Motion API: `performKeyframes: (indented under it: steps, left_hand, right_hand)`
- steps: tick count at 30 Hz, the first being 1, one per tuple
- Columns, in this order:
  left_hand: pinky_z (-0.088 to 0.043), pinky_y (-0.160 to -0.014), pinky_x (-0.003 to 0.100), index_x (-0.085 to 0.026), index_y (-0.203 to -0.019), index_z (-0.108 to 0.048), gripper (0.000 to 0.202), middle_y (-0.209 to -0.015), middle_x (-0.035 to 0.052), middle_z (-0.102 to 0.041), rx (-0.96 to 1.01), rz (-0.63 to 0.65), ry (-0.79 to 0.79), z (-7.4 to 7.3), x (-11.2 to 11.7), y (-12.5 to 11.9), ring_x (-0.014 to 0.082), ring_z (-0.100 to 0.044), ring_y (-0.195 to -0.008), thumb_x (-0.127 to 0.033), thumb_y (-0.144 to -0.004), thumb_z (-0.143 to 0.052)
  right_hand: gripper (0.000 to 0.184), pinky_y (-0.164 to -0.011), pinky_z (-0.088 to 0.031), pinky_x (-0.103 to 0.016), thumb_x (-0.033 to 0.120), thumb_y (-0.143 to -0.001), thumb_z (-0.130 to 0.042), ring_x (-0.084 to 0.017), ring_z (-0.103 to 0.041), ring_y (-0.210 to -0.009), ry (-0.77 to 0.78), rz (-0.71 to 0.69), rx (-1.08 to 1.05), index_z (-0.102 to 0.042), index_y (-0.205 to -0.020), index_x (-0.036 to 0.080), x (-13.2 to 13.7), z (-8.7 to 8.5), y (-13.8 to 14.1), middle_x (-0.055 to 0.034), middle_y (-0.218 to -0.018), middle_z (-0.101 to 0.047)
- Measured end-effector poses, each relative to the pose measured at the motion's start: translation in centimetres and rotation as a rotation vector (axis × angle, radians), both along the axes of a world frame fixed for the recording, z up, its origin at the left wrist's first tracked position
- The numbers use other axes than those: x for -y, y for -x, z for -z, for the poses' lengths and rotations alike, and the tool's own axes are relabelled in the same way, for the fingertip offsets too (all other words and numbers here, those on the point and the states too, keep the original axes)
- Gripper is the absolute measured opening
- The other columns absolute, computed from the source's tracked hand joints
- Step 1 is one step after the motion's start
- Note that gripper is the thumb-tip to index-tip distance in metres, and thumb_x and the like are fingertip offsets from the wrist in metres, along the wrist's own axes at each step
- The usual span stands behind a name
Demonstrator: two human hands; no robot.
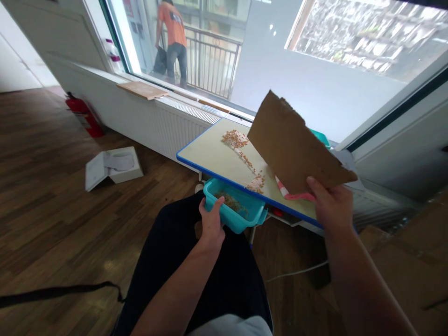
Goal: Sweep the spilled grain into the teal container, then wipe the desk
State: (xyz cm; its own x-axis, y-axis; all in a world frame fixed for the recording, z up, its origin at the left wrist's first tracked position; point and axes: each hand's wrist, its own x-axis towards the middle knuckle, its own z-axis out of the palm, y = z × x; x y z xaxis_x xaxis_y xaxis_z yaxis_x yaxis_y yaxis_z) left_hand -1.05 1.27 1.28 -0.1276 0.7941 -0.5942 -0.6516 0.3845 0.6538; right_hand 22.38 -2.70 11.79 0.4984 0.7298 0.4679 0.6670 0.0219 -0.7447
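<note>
Head view — tray (pixel 231 223) just below table's (pixel 210 151) near edge, left hand (pixel 211 225) closed on its rim; few grains (pixel 230 201) inside. Above table, cardboard (pixel 294 149) tilted, pinched in right hand (pixel 332 204). Most grains lie on table — barely begun, I judge.

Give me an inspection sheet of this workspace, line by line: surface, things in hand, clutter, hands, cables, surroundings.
Surface: blue-edged table, with a trail of grains running to its near edge.
Things in hand: teal tray held below the table's near edge, some grains inside; cardboard sheet raised, tilted over the table.
Clutter: pink striped item under the cardboard; open white box on the floor.
Hands: left hand grips the tray's rim; right hand grips the cardboard's lower edge.
Cables: white cable on the floor; black strap at left.
Surroundings: radiator, fire extinguisher, a person outside.
</note>
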Motion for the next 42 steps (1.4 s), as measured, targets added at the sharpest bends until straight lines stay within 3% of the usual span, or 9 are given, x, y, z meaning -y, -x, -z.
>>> performKeyframes:
  steps: [3,8,15,29,42]
  left_hand:
    - [-0.055,-0.068,0.032,-0.034,-0.134,-0.037,0.076,-0.113,0.0062,-0.061,0.005,-0.001,0.017,0.4,-0.2,0.2,0.0212,-0.064,-0.093,-0.033,-0.069,-0.077]
    - [-0.055,-0.069,0.034,-0.035,-0.132,-0.04,0.075,-0.113,0.0059,-0.061,-0.003,-0.003,0.015,1.0,-0.7,0.8,0.0211,-0.063,-0.093,-0.035,-0.068,-0.078]
    - [-0.056,-0.069,0.033,-0.036,-0.132,-0.04,0.074,-0.114,0.0057,-0.06,0.0,-0.023,0.0,1.1,-1.1,1.4,0.0209,-0.063,-0.095,-0.034,-0.068,-0.079]
    - [-0.055,-0.081,0.033,-0.031,-0.132,-0.038,0.071,-0.11,0.0043,-0.062,0.065,-0.105,-0.012,0.1,-0.2,-0.3,0.0184,-0.063,-0.097,-0.019,-0.073,-0.076]
    - [-0.054,-0.085,0.034,-0.029,-0.131,-0.04,0.07,-0.109,0.0037,-0.062,0.079,-0.165,0.004,0.1,-0.2,-0.5,0.0162,-0.064,-0.095,-0.014,-0.072,-0.076]
  right_hand:
    - [0.038,-0.076,-0.049,-0.04,0.054,-0.077,-0.061,-0.03,-0.067,-0.091,0.033,0.228,0.157,-0.071,-0.09,0.019,2.0,1.4,1.9,-0.0114,-0.09,-0.073]
    - [0.041,-0.058,-0.04,-0.034,0.054,-0.082,-0.052,-0.025,-0.062,-0.061,0.125,0.345,0.357,-0.067,-0.069,0.018,2.3,2.4,4.2,-0.0129,-0.065,-0.067]
    - [0.04,-0.053,-0.034,-0.031,0.052,-0.083,-0.05,-0.023,-0.058,-0.057,0.176,0.339,0.469,-0.063,-0.062,0.021,1.3,2.3,4.2,-0.0099,-0.058,-0.063]
    - [0.043,-0.052,-0.032,-0.031,0.05,-0.086,-0.047,-0.021,-0.055,-0.051,0.192,0.362,0.56,-0.054,-0.054,0.023,1.2,2.0,7.8,-0.0101,-0.056,-0.062]
    - [0.04,-0.052,-0.029,-0.027,0.045,-0.084,-0.05,-0.014,-0.048,-0.047,0.166,0.396,0.664,-0.059,-0.057,0.017,0.5,2.3,9.5,-0.0062,-0.052,-0.059]
